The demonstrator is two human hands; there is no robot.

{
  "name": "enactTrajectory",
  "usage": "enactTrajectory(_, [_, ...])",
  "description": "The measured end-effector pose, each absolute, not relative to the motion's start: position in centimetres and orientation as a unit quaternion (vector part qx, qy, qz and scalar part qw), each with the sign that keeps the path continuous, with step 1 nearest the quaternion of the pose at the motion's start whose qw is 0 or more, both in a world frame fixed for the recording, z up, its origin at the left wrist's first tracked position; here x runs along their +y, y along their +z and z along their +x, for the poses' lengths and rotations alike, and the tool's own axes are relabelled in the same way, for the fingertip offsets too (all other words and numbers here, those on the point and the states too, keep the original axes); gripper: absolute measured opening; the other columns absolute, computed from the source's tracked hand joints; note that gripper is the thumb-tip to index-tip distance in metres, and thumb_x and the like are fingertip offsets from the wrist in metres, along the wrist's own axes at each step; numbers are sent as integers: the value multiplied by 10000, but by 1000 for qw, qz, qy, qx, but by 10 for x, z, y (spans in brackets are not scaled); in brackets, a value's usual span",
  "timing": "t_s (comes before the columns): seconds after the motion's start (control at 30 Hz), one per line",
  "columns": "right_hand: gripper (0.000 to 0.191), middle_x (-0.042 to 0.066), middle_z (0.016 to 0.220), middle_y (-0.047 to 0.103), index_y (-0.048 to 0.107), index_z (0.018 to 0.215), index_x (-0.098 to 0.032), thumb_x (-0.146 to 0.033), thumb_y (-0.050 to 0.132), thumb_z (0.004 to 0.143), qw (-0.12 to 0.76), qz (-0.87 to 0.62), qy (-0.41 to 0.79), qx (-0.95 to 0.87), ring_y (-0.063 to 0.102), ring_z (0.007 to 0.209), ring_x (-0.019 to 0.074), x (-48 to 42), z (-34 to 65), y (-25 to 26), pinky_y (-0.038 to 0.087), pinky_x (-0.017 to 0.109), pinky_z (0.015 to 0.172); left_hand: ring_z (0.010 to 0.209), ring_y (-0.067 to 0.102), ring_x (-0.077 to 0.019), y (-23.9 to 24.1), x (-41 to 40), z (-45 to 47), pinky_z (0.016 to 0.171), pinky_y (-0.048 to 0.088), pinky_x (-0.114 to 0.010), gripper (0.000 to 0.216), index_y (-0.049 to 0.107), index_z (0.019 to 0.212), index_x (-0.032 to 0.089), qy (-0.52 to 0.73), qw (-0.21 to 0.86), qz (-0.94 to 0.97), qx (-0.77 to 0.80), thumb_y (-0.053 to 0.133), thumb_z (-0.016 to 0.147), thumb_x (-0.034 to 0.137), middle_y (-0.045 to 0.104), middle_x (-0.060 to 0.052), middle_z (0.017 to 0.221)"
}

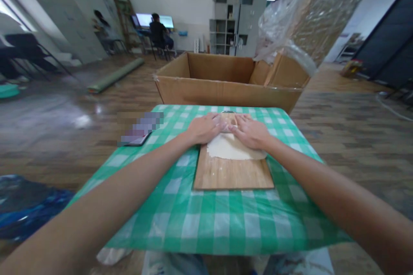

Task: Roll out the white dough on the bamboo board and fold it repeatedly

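Observation:
A thin, pale sheet of dough with an uneven near edge lies on a wooden cutting board. At the far edge of the dough, my left hand has its fingers curled over the board, floury at the tips. Opposite it, my right hand bends over the same edge, its thumb pointing inward. Both hands appear closed on the dough's far part, and they partly hide it. A bare strip of board shows nearest to me.
A green-and-white checked cloth covers the table. On its left edge lies a blurred flat item. Behind the table stands a big open cardboard box with plastic wrap. A person sits at monitors farther back.

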State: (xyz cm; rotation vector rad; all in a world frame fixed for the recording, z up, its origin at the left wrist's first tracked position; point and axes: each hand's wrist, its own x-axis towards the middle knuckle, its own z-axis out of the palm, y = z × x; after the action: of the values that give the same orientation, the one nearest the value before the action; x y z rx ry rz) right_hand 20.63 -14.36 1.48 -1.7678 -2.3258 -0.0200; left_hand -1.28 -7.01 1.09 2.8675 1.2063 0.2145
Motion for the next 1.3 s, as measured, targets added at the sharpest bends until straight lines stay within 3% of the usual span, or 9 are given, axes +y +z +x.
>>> enactTrajectory(0.2, [938, 261, 1629, 438, 438, 1562, -39, -773, 242, 1011, 116, -587, -36, -801, 392, 1525, 404, -197, 191, 10, 320, 548, 1234, 1463, 488, -340, 5, -110, -35, 1217, 322, -447, 741, 432, 1585, 127, 75, -37, 924, 374, 258, 1061, 623, 473, -171, 1632])
enactTrajectory(0.3, [994, 254, 1691, 324, 352, 1618, -20, -790, 244, 998, 117, -575, -41, -809, 286, 1581, 400, -215, 189, 6, 226, 545, 1284, 1529, 405, -340, 4, -127, -43, 1263, 243, -451, 779, 398, 1604, 108, 75, -53, 928, 361, 282, 1051, 644, 430, -173, 1662])
enactTrajectory(0.37, [1010, 237, 1704, 301, 328, 1638, -42, -810, 237, 989, 116, -571, -19, -812, 279, 1586, 390, -217, 190, 6, 225, 552, 1284, 1547, 381, -332, 6, -132, -45, 1268, 232, -445, 784, 398, 1605, 112, 70, -53, 930, 357, 280, 1049, 652, 408, -169, 1676])
enactTrajectory(0.63, [977, 217, 1650, 426, 438, 1595, -86, -815, 183, 996, 104, -578, 41, -808, 403, 1531, 378, -169, 205, 12, 328, 535, 1235, 1420, 548, -347, 13, -104, -27, 1134, 418, -453, 753, 453, 1568, 126, 45, -3, 918, 394, 188, 1069, 623, 524, -182, 1592])
enactTrajectory(0.87, [850, 143, 1532, 596, 643, 1408, -193, -727, 87, 1049, 104, -575, 37, -810, 491, 1466, 329, -126, 215, 11, 381, 508, 1191, 1425, 544, -338, 4, -66, -14, 1099, 449, -472, 695, 533, 1512, 203, 76, -3, 915, 396, 129, 1090, 579, 504, -124, 1620])
enactTrajectory(1.1, [717, 91, 1576, 563, 608, 1475, -239, -603, 126, 1089, 90, -567, 3, -819, 461, 1494, 325, -108, 221, 2, 327, 512, 1231, 1352, 588, -330, 3, -51, -7, 1066, 464, -480, 667, 626, 1393, 221, 76, -24, 921, 380, 133, 1096, 558, 588, -119, 1528])
enactTrajectory(1.3, [821, 186, 1597, 515, 554, 1490, -131, -703, 153, 1060, 116, -593, -28, -797, 454, 1493, 350, -142, 209, 7, 380, 514, 1195, 1343, 591, -345, 1, -84, -14, 1042, 478, -468, 718, 539, 1493, 170, 103, -25, 912, 397, 140, 1085, 606, 532, -162, 1578])
